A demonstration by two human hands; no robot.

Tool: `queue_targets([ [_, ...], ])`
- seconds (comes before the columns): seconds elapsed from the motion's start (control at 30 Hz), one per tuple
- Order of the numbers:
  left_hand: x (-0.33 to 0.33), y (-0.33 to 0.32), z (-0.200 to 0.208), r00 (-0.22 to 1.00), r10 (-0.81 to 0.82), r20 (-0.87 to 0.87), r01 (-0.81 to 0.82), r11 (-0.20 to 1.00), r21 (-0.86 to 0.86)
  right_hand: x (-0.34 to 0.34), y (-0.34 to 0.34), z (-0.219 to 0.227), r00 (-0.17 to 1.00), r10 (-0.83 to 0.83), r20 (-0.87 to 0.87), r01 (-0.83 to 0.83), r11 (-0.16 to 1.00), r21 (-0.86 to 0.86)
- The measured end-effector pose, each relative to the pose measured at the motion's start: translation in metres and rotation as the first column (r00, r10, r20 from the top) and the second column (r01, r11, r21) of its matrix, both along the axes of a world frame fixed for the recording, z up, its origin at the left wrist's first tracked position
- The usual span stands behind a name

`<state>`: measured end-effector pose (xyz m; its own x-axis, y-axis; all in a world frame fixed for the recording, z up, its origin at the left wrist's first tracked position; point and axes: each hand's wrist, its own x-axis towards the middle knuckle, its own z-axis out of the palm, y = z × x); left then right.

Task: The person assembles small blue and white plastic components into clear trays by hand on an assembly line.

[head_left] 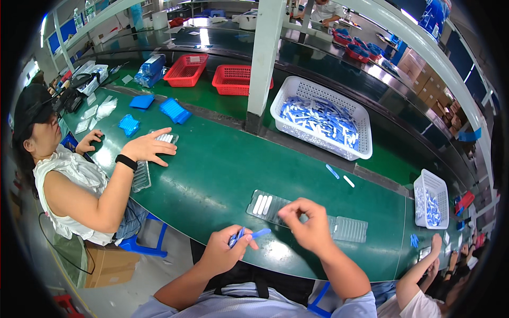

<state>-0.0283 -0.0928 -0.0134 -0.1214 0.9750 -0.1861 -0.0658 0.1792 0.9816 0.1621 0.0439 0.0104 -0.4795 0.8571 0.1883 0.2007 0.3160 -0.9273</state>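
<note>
My left hand [225, 249] is closed around several slim blue plastic pieces [260, 233]; one sticks out past the fingertips toward the right. My right hand [309, 222] is over a clear slotted plastic tray [274, 213], thumb and forefinger drawn together. Whether anything is in that pinch I cannot make out. White slim pieces [262, 204] lie side by side in the tray's left end. To the right of my right hand shows more clear slotted tray [348, 229]; the hand hides whether it is the same one.
Beyond the trays, a large white basket [275, 108] holds many blue and white pieces. One blue piece [332, 171] and one white piece [348, 181] lie loose. A metal post [263, 63] rises at the table's far edge. Co-workers sit left, with an arm [106, 206] reaching in, and right.
</note>
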Motion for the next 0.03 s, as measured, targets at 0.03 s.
queue_targets([
  [0.03, -0.0021, -0.0004, -0.0014, 1.0, 0.014, -0.019, -0.014, 1.0, 0.001, 0.0051, 0.0054, -0.0004, 1.0, 0.017, 0.022, -0.015, 0.996, -0.091],
])
